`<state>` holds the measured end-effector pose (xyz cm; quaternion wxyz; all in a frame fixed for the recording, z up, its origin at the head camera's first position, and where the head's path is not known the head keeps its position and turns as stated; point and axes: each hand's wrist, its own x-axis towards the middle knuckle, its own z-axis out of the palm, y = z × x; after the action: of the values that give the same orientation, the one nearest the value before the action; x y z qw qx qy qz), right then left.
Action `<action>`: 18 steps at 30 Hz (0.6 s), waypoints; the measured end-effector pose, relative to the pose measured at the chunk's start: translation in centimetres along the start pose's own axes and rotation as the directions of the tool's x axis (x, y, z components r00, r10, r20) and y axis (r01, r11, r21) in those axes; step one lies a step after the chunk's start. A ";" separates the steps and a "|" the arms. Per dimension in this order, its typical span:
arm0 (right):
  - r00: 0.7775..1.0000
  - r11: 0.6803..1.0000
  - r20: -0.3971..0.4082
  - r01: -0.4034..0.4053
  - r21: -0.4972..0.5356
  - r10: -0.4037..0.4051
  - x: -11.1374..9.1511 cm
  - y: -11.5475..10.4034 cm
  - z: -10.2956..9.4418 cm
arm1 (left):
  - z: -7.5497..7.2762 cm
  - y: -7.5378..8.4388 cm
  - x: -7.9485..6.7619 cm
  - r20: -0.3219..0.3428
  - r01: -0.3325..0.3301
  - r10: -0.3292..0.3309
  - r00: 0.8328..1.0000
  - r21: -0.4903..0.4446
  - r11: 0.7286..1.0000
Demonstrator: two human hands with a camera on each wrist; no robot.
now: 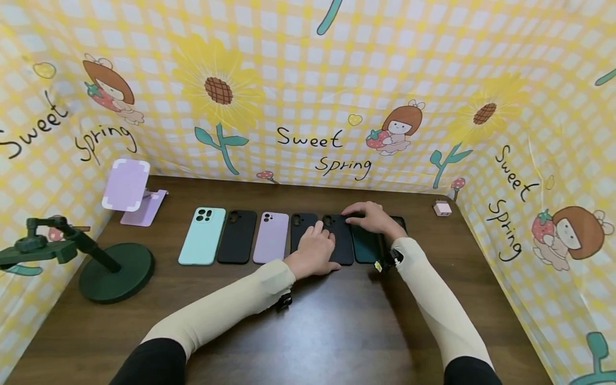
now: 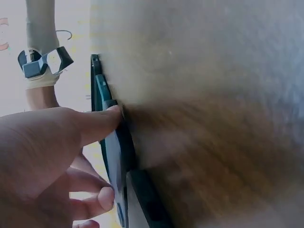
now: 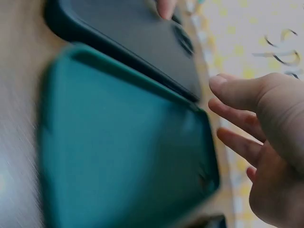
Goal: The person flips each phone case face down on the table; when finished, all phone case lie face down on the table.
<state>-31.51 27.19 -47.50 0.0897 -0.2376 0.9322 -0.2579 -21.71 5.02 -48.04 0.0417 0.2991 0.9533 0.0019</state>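
Note:
Several phone cases lie in a row on the table. My left hand (image 1: 312,252) rests on a dark phone case (image 1: 344,250), its thumb at the near edge and its fingertips over the back. It partly hides another dark case (image 1: 295,231) to the left. In the left wrist view, the thumb (image 2: 97,126) touches the dark case's edge. Beside it lies a green case (image 3: 118,142), hollow side up in the right wrist view. My right hand (image 1: 372,218) is at the far end of these two cases, fingers extended, holding nothing. Its forearm partly hides a dark case at the row's right end.
Further left in the row lie a lilac case (image 1: 271,240), a black case (image 1: 237,238) and a mint case (image 1: 202,240). A green round-based stand (image 1: 117,280) and a lilac folding stand (image 1: 126,184) are at left. A small charger plug (image 1: 441,208) sits at back right, near the cloth wall.

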 end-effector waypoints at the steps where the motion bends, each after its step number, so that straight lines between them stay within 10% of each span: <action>1: 1.000 1.000 -0.007 -0.009 0.004 0.009 -0.3 0.4 -0.5 | -0.1 0.1 0.0 -0.010 0.000 -0.001 1.000 -0.024 1.000; 8: 0.993 0.993 0.027 -0.113 0.017 0.113 -2.2 3.1 -3.5 | 0.0 1.6 0.0 -0.113 -0.066 0.041 0.993 -0.228 0.971; 18: 0.991 0.992 0.033 -0.126 -0.031 0.127 -3.0 4.5 -3.0 | 0.3 4.3 1.5 -0.133 -0.121 0.104 0.986 -0.127 0.985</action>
<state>-31.53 33.31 -47.18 0.1187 -0.1838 0.9473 -0.2342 -20.49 9.38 -48.35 0.0013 0.3483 0.9333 0.0872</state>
